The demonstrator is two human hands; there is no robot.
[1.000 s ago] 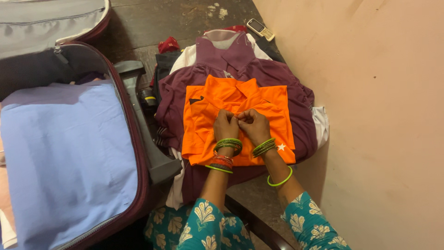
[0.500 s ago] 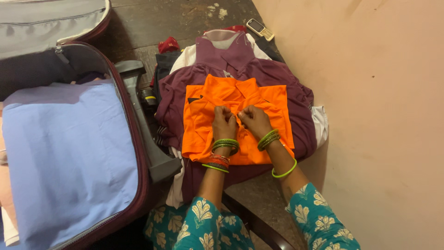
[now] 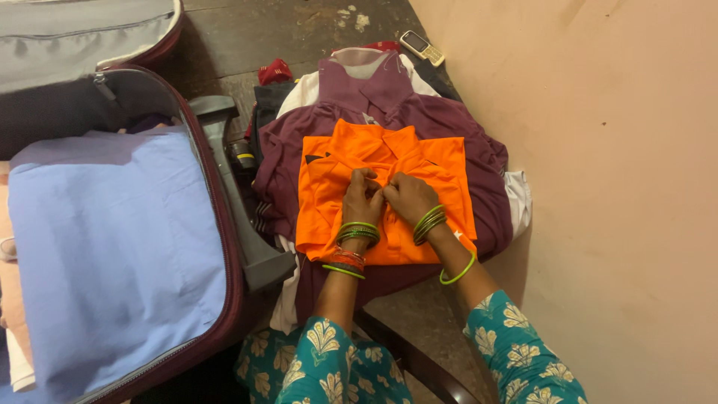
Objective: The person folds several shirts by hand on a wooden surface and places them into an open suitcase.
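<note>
Silver phone point(image 3: 421, 46), small screen, floor by wall.

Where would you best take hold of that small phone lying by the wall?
Take the phone by its two long edges, coming straight down from above. It lies flat and slantwise on the floor, with the wall close on one side, so a sideways approach looks cramped.

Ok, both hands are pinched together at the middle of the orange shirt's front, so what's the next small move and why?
Probably finish fastening the placket: the left hand and right hand meet fingertip to fingertip just below the collar of the orange shirt, which lies flat on the maroon shirt. Then slide down to the next button, if there is one.
</note>
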